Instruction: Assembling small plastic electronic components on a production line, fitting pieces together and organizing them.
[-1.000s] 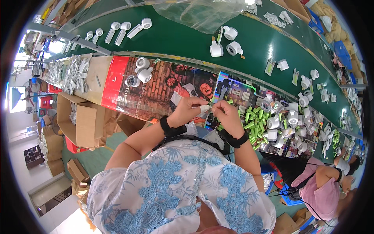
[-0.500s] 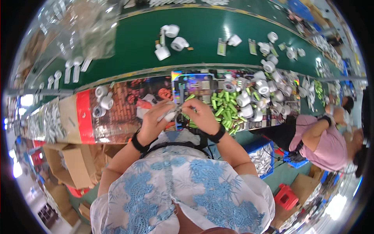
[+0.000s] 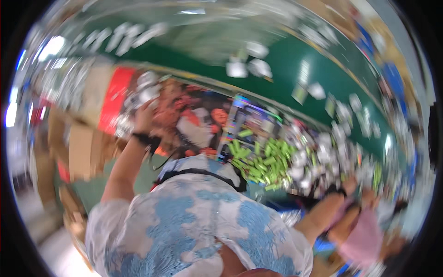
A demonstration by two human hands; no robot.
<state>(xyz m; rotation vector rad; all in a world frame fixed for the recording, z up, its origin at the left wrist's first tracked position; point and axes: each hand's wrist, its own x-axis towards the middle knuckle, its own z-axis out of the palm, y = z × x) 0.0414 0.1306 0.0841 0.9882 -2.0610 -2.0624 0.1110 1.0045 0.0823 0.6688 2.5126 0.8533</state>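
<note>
The picture is smeared by motion. My left hand (image 3: pixel 146 116) reaches out to the left, its fingertips at a small group of white rounded plastic parts (image 3: pixel 147 84) on the bench. Whether it grips one of them cannot be made out. Far to the right, my right hand (image 3: pixel 349 184) is at the near edge of a heap of white plastic parts (image 3: pixel 302 161); its fingers are blurred. Between the two hands lies a pile of small bright green cylinders (image 3: pixel 265 161), beside that white heap.
Beyond the picture-covered bench top (image 3: pixel 184 99) runs a green belt (image 3: pixel 203 55) with several white parts on it. An open cardboard box (image 3: pixel 85 150) stands at the left below the bench. A person in a pink top (image 3: pixel 362 237) sits close by my right arm.
My hands were together in front of me over a white part and have moved wide apart, left hand to the left group, right hand to the right. The whole view has turned.
</note>
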